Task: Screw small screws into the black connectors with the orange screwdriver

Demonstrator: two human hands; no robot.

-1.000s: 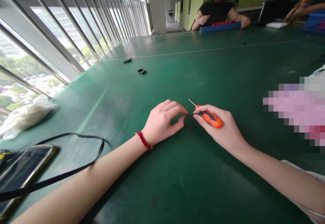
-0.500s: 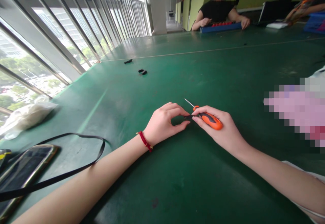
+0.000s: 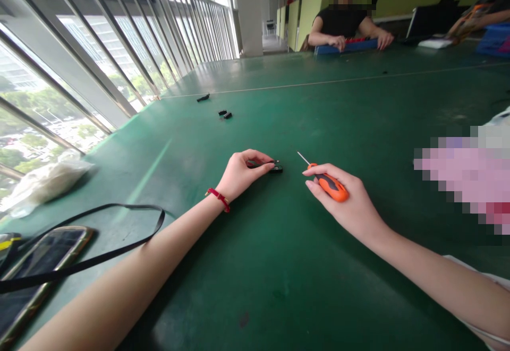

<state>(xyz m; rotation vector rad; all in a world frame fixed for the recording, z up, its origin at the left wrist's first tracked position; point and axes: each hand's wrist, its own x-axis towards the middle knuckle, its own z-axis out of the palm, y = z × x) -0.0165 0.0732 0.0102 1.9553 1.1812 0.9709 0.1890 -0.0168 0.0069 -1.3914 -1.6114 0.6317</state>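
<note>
My left hand, with a red bracelet at the wrist, pinches a small black part low over the green table. My fingers cover most of it, so its exact kind does not show. To the right, my right hand holds an orange and black screwdriver in the palm. Its thin metal shaft points up and to the left, away from the black part. Thumb and forefinger of that hand stand slightly apart, with nothing between their tips.
Small black pieces and another black piece lie farther back on the table. On the left are a phone, a black strap and a plastic bag. A person sits across, hands at a blue tray.
My left hand has moved left and slightly away from me, apart from my right hand. The black part between both hands has left my right fingertips. The screwdriver stays in my right hand.
</note>
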